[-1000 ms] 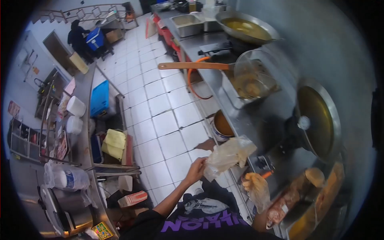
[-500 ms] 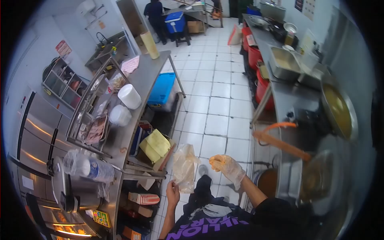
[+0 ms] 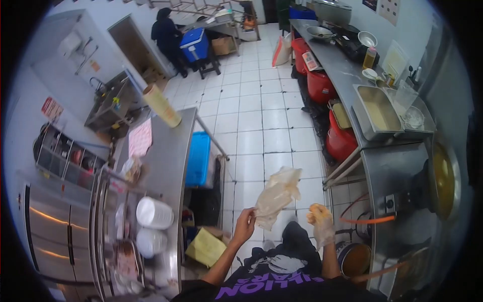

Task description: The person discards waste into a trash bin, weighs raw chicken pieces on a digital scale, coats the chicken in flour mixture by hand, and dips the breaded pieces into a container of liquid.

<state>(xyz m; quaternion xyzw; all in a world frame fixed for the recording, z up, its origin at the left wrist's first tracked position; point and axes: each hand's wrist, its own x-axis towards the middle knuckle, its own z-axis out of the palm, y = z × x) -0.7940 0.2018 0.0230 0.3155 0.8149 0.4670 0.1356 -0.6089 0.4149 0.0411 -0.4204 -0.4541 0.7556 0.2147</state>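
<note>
My left hand [image 3: 245,224] pinches the lower left corner of a thin, translucent plastic bag [image 3: 277,196], crumpled and held above the floor. To the right, my right hand [image 3: 322,227] wears a clear disposable glove, with orange, wet-looking matter over the fingers. Those fingers are curled in. Whether anything lies inside them is hidden. The two hands are apart, and the bag does not touch the gloved one.
On the left steel table [image 3: 168,156] stand white tubs [image 3: 155,212] and a film roll [image 3: 162,105]. The right counter [image 3: 332,55] carries a steel pan [image 3: 377,111] and a wok [image 3: 445,178]. Red bins [image 3: 339,138] sit beneath. A person [image 3: 167,40] stands at the back.
The view has moved forward along the aisle. The bag has swung up and right in my left hand. My gloved right hand has shifted right and a little lower.
</note>
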